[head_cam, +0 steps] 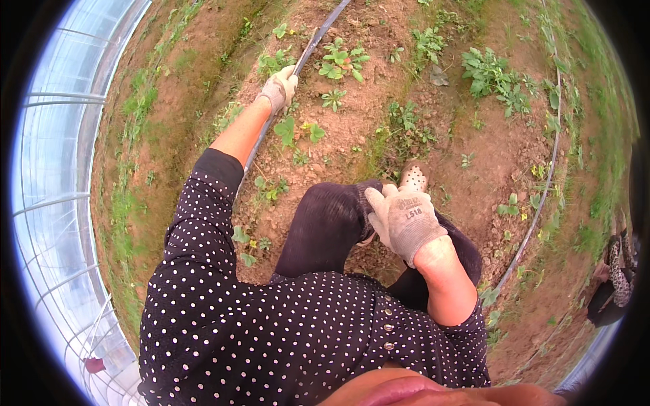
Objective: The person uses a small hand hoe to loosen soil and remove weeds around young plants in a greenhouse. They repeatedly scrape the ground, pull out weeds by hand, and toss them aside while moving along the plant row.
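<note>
My left hand (280, 90), in a pale knit work glove, reaches far forward and grips a dark drip irrigation hose (320, 34) that runs along the soil bed. Small green seedlings and weeds (343, 61) grow just right of the hose. My right hand (406, 218), in a matching glove bearing print, lies near my knees with its back towards the camera. Its fingertips are partly hidden against the dark trousers (325, 223), so whether it holds something does not show. A pale shoe with holes (414, 177) shows just beyond it.
A second hose (553, 162) curves along the bed on the right, beside small plants. Leafy weeds (490, 76) grow in the furrow ahead. A greenhouse film wall with metal hoops (61, 152) rises at the left. Another person (612, 284) is partly visible at the far right edge.
</note>
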{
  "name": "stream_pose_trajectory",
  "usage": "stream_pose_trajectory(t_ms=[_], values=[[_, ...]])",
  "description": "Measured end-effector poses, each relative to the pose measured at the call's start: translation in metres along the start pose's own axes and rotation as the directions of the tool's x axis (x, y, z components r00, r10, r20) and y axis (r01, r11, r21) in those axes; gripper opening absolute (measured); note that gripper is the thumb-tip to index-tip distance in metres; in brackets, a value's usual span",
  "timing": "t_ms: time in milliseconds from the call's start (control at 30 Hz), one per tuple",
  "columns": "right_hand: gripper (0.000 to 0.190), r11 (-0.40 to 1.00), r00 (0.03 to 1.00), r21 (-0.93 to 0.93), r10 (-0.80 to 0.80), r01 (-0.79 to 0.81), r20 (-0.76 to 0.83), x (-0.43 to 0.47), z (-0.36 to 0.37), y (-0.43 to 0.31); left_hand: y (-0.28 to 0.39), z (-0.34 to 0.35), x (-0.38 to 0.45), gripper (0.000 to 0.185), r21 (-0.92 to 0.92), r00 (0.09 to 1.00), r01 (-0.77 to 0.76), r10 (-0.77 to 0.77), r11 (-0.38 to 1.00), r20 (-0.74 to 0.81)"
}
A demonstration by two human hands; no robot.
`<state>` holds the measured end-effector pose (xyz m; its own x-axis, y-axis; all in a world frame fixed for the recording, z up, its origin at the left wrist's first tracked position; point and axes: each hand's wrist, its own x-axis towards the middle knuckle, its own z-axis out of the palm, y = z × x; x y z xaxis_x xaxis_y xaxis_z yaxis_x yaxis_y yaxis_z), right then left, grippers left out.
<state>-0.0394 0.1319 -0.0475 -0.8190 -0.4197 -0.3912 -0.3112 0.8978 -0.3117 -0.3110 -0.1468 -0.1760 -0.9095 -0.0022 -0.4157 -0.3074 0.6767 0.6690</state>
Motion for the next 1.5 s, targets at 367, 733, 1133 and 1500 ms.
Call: stream_pose_trajectory(t_ms=[367,733,1133,1500], values=[[0.033,1.0,1.0,0.022,-0.018,0.018,-0.009,-0.001,0.008,0.001,-0.04,0.003,-0.023,0.043,0.178,0.997,-0.07,0.076,0.981,-0.028],[0.037,0.999,0.999,0.003,-0.041,0.041,0.027,-0.001,0.01,-0.003,-0.074,0.002,-0.031,0.046,0.332,0.963,-0.224,0.261,0.916,-0.07],[0.034,0.999,1.0,0.046,-0.001,0.003,-0.031,-0.003,0.007,0.009,-0.122,-0.015,-0.083,0.045,0.369,0.965,-0.197,0.246,0.908,-0.09],[0.037,0.999,0.999,0.023,0.034,-0.034,0.021,0.001,0.015,0.008,-0.128,-0.021,-0.079,0.047,0.364,0.963,-0.215,0.258,0.906,-0.072]])
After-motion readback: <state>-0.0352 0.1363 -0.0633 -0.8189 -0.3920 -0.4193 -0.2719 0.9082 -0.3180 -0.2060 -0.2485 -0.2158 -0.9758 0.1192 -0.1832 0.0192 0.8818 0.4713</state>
